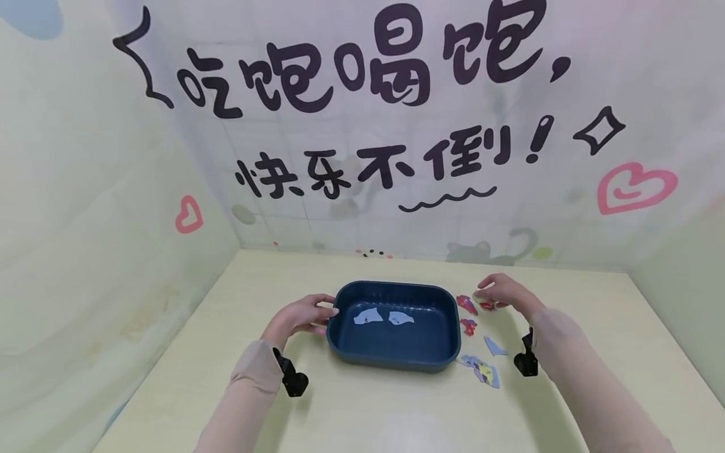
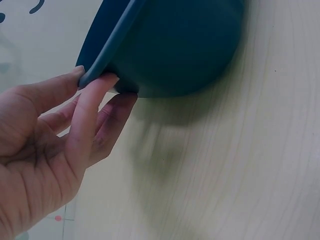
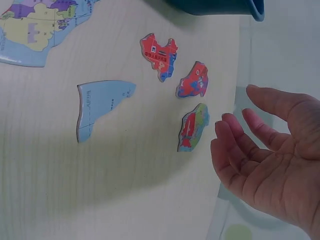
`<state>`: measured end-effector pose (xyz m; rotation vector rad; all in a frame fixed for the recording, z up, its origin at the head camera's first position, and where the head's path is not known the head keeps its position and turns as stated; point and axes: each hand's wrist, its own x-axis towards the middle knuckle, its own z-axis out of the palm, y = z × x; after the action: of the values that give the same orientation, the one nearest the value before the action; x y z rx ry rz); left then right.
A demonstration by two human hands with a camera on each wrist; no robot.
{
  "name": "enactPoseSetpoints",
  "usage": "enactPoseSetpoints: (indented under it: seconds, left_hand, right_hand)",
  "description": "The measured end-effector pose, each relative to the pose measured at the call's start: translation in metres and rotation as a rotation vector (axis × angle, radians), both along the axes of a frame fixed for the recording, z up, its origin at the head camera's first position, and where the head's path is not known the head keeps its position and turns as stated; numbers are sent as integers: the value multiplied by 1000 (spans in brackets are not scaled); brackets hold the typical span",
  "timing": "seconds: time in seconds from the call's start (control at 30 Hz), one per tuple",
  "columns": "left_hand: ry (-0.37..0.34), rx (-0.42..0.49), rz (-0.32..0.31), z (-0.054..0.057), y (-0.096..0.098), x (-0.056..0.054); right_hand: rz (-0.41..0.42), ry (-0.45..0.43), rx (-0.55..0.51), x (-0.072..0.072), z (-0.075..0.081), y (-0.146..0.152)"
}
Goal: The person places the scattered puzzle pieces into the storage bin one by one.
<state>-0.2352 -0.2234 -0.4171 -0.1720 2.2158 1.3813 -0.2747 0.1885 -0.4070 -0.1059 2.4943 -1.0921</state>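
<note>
My left hand pinches the left rim of a dark blue rectangular plastic basin. In the left wrist view, thumb and fingertips sit on either side of that rim. Two pale blue puzzle pieces lie inside the basin. To its right, my right hand hovers, its fingers loosely bent and holding nothing. Close by its fingertips lies a red-and-green map puzzle piece. Two other small pieces, a red-and-blue one and a red one with Chinese characters, lie between it and the basin.
Nearer the front on the pale wooden table are a light blue piece and a larger multicoloured map section. A printed curtain hangs behind the table and along its sides.
</note>
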Motion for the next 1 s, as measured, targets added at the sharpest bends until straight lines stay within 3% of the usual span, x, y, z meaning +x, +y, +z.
enactPoseSetpoints:
  seconds: [0.63, 1.0]
  left_hand:
    - [4, 2, 20, -4, 1, 2]
    - [7, -10, 25, -3, 1, 2]
  right_hand:
    - [-143, 53, 99, -1, -37, 14]
    - [-166, 30, 107, 1, -39, 11]
